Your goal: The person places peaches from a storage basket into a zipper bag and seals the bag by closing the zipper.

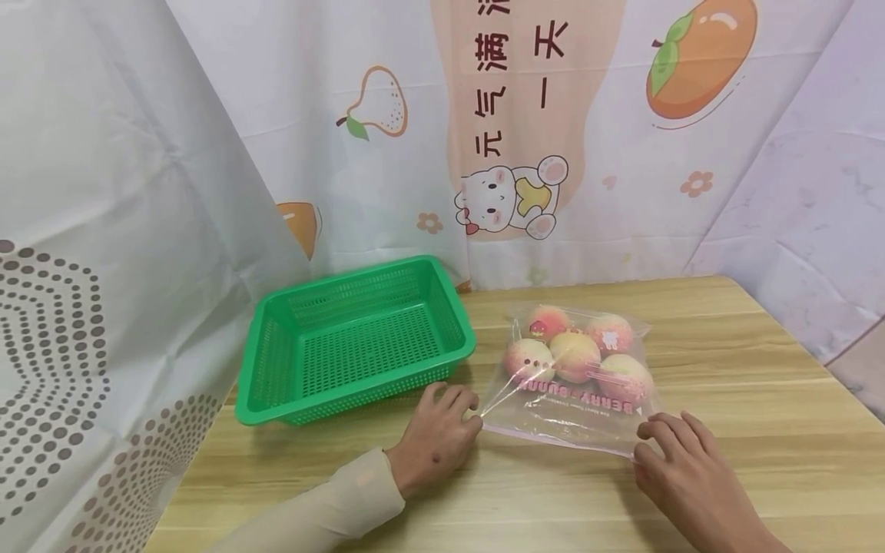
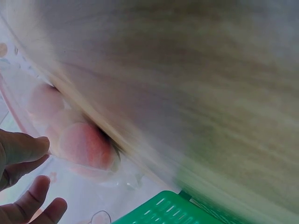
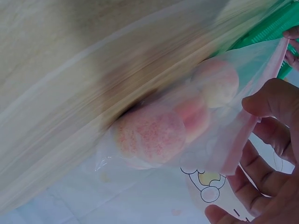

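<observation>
A clear zip bag with pink lettering lies on the wooden table, its pink-edged mouth toward me. Several peaches sit inside it, bunched at the far end. My left hand pinches the left corner of the bag's mouth between thumb and forefinger. At the other corner, my right hand pinches the pink edge. In the right wrist view the right thumb lies against the zip strip, and the mouth is stretched between both hands. The left wrist view shows the remaining left fingers loosely bent.
A green plastic basket with perforated sides stands to the left of the bag, close beyond my left hand. The wooden table reaches back to a printed curtain. Another curtain hangs along the left side.
</observation>
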{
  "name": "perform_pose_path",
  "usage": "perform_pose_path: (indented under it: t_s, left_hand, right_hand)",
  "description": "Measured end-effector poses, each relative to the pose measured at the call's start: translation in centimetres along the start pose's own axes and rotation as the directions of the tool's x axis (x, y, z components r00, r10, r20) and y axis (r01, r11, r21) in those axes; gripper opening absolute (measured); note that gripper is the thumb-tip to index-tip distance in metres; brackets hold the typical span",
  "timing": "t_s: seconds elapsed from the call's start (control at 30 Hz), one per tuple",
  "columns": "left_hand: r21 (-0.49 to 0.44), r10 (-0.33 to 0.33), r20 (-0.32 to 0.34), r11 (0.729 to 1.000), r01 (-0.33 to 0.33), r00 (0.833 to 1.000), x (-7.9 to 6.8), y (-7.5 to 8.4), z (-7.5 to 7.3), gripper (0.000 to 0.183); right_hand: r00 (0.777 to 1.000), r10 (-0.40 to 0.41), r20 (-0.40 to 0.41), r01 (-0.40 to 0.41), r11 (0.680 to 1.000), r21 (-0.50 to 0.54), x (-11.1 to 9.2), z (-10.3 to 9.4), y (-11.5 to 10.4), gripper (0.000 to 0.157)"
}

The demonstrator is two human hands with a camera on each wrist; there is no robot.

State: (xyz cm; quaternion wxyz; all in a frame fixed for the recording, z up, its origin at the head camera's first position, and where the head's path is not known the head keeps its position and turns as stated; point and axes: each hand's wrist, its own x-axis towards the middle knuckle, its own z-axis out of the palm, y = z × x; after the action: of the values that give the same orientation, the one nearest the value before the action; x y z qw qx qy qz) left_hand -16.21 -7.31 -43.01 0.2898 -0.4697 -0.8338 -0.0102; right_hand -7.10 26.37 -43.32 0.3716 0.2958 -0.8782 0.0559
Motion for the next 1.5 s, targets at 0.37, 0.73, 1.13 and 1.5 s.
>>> perform_pose_path:
  t_s: [0.37,0.73,1.13,1.5]
  left_hand:
    - [0.007,0.003,-0.027,1.0,-0.003,1.0,-0.1,0.1,0.3,0.019]
    - [0.002,0.003,-0.033,1.0,-0.003,0.999,-0.3,0.2,0.5,0.018]
    - [-0.012,0.0,-0.041,1.0,-0.001,0.999,-0.3,0.2,0.4,0.019]
    - [0.003,-0.009,-0.017,1.0,0.009,1.0,-0.1,0.0,0.3,0.018]
  right_hand:
    - [1.0,0.001,-0.005,-0.001,1.0,0.011,-0.4,-0.1,0.2,0.056]
    - [1.0,0.018,0.009,-0.018,1.0,0.009,-0.9,-0.2,0.2,0.055]
    - [1.0,0.027,0.009,-0.027,1.0,0.012,-1.2,-0.3,0.4,0.056]
    - [0.999,0.035,0.013,-0.035,0.999,0.005,-1.2,-0.5,0.5,0.056]
